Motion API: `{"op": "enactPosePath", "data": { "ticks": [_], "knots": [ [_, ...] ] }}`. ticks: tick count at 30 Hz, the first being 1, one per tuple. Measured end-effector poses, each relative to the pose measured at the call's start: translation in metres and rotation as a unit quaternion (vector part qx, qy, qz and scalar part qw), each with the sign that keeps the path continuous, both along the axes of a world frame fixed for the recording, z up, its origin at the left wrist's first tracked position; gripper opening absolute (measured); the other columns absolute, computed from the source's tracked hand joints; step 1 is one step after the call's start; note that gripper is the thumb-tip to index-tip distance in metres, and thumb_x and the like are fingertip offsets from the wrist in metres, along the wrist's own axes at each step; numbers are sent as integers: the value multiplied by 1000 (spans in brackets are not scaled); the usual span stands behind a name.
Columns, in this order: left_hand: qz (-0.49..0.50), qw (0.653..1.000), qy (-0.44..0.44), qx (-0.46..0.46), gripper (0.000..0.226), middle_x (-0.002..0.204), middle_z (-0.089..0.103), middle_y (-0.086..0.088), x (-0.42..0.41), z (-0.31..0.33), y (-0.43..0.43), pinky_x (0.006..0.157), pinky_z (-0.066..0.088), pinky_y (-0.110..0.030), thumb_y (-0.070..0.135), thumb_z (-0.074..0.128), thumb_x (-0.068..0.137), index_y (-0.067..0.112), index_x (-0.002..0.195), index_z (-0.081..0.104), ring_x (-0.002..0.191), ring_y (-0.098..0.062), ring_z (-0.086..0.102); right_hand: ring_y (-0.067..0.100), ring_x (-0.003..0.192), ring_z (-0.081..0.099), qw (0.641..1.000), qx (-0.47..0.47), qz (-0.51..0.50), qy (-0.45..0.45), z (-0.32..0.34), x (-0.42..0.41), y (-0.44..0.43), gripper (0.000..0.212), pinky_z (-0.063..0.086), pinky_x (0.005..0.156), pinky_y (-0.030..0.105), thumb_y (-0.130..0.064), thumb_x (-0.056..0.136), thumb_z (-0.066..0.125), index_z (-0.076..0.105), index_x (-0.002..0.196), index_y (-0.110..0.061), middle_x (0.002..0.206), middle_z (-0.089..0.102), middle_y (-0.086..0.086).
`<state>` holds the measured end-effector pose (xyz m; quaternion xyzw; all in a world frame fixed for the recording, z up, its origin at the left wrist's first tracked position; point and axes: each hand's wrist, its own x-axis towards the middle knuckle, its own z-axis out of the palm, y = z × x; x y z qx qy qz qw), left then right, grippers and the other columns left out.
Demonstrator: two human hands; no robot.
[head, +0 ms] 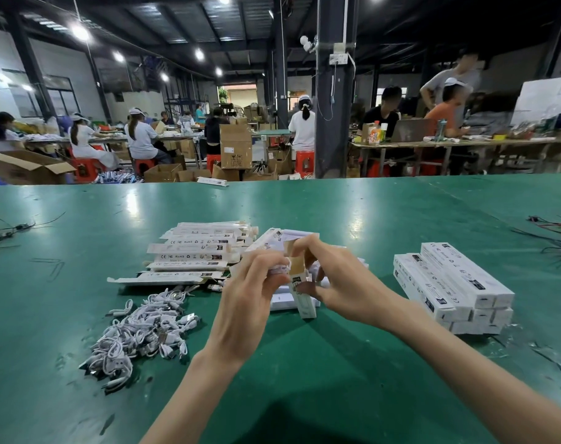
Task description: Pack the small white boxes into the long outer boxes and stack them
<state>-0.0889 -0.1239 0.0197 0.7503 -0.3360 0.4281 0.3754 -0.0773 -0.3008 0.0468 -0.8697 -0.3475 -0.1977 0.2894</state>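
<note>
A long white outer box [303, 298] stands nearly upright in front of me, its top end open with brown flaps showing. My right hand [333, 283] grips the box near its top, thumb on the front face. My left hand [253, 293] pinches a small white bundle, a coiled cable as far as I can tell, at the open end. Flat, unfolded outer boxes [196, 251] lie heaped at the centre left. Closed outer boxes [452, 286] are stacked to the right. Small white boxes [280, 299] lie behind my hands, mostly hidden.
A heap of coiled white cables [144, 331] lies on the green table [305, 379] at the left. Loose wires [558, 232] sit at the right edge, and dark wires [3, 233] at the left edge. Other workers sit at benches beyond the table.
</note>
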Motion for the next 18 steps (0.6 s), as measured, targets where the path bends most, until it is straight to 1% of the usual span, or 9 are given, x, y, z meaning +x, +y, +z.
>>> {"op": "enactPosePath", "data": {
  "ticks": [3, 4, 6, 7, 9, 12, 14, 16, 18],
  "knots": [
    [27, 999, 3, -34, 33, 85, 55, 7, -3, -1, 0, 72, 39, -3, 9, 68, 82, 17, 106, 47, 75, 0, 49, 26, 82, 54, 1000, -10, 0, -15, -1, -2, 2, 37, 47, 71, 47, -11, 84, 71, 47, 112, -16, 92, 59, 0],
    [28, 998, 9, -49, 35, 84, 54, 10, -3, -2, 1, 71, 39, -3, 10, 70, 82, 17, 106, 45, 75, 1, 52, 27, 82, 54, 1000, -14, -1, -20, -2, -3, 2, 37, 47, 71, 47, -13, 84, 72, 47, 111, -15, 92, 59, 1],
    [16, 997, 23, -68, 43, 89, 56, 15, -4, -1, 2, 74, 41, -1, 7, 72, 79, 17, 108, 42, 86, 11, 57, 27, 82, 54, 999, -18, -2, -27, -2, -3, 3, 37, 46, 72, 47, -14, 83, 72, 47, 110, -15, 93, 60, 2],
    [18, 997, 19, -66, 44, 90, 57, 16, -4, 0, 3, 74, 42, -1, 7, 73, 78, 17, 108, 42, 88, 13, 56, 27, 83, 54, 999, -18, -1, -28, -2, -3, 3, 37, 46, 73, 47, -14, 83, 73, 47, 109, -14, 93, 61, 2],
    [40, 999, -17, -28, 38, 86, 59, 10, -4, 2, 4, 72, 43, -5, 12, 75, 78, 16, 104, 47, 80, 4, 55, 26, 83, 54, 1000, -16, 2, -26, -3, -4, 4, 36, 47, 72, 47, -13, 84, 73, 47, 109, -13, 94, 61, 2],
    [49, 995, -71, 40, 17, 90, 66, -4, -2, 3, 9, 74, 50, -25, 18, 67, 85, 13, 100, 60, 82, -17, 62, 25, 83, 55, 1000, -5, 4, -24, -4, -4, 5, 36, 48, 69, 48, -13, 85, 71, 47, 111, -12, 93, 61, 2],
    [69, 993, -72, 61, 15, 92, 66, -8, -1, 3, 10, 73, 52, -33, 16, 65, 87, 5, 97, 69, 83, -25, 63, 24, 83, 56, 1000, 4, 6, -28, -6, -4, 6, 36, 48, 68, 48, -15, 86, 71, 47, 112, -10, 94, 61, 1],
    [82, 991, -66, 81, 13, 95, 65, -11, 0, 2, 11, 72, 53, -37, 5, 71, 84, 1, 97, 72, 86, -28, 61, 23, 82, 56, 999, 15, 8, -34, -7, -4, 7, 35, 49, 67, 48, -15, 86, 71, 47, 111, -9, 94, 61, 0],
    [89, 987, -56, 119, 31, 101, 64, -13, 1, 1, 11, 73, 54, -39, -15, 73, 75, 0, 103, 71, 90, -29, 59, 23, 80, 57, 999, 38, 14, -24, -7, -4, 7, 36, 51, 66, 46, -12, 85, 72, 46, 110, -11, 93, 61, 0]
  ]
}}
